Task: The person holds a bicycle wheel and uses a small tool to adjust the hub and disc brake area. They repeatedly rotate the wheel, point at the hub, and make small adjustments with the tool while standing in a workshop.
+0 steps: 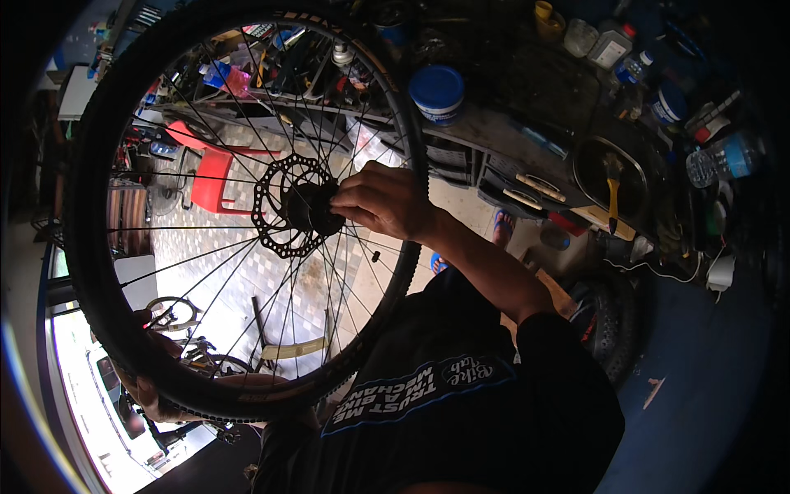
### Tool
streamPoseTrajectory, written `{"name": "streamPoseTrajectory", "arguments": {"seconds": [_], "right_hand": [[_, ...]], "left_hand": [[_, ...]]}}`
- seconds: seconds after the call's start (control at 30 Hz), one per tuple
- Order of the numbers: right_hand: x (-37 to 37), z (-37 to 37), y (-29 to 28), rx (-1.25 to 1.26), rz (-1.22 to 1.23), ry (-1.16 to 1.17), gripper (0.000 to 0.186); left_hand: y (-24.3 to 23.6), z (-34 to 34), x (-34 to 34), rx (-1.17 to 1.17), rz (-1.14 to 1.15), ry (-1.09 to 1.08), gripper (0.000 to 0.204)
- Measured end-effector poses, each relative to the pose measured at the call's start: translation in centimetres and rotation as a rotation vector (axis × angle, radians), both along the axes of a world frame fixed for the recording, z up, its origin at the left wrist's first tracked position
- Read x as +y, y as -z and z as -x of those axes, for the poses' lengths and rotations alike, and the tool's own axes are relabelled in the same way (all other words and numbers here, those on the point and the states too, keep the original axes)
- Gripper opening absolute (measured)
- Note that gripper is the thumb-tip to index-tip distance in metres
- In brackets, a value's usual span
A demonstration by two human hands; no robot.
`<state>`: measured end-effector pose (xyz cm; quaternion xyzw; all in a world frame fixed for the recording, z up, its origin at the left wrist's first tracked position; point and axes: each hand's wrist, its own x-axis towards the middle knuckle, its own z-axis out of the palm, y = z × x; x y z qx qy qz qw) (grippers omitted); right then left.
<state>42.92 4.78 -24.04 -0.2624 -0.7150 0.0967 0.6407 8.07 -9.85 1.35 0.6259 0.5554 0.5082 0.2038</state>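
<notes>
A bicycle wheel with a black tyre (85,189) is held up before me and fills the left half of the head view. Thin dark spokes run in to its black hub (309,207), and a perforated disc brake rotor (264,216) sits around the hub's far side. My left hand (152,398) grips the tyre and rim at the lower left, its fingers partly hidden behind the wheel. On the near end of the hub, the fingers of my right hand (383,198) are closed; any small part between them is hidden.
Behind the wheel is a cluttered workbench with a blue-lidded tub (437,89). A yellow-handled brush (612,183) lies in a dark basin, near a plastic bottle (724,160). Through the spokes appear a red chair (212,174) and tiled floor. Another tyre (613,325) stands at right.
</notes>
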Motion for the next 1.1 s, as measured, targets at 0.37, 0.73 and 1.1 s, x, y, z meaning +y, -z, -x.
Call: {"name": "streamPoseTrajectory", "arguments": {"seconds": [0.37,0.73,1.1], "right_hand": [[0.3,-0.8,-1.5,-0.047,0.256,-0.095,0.028],[0.1,-2.3,-2.0,0.075,0.480,-0.132,0.022],[2.6,-17.0,-0.5,0.553,0.532,0.295,0.018]], "left_hand": [[-1.8,3.5,0.0,0.045,0.240,0.166,0.099],[-0.5,1.8,-0.2,0.016,0.090,0.064,0.099],[0.1,3.0,-0.5,0.050,0.075,0.040,0.099]]}}
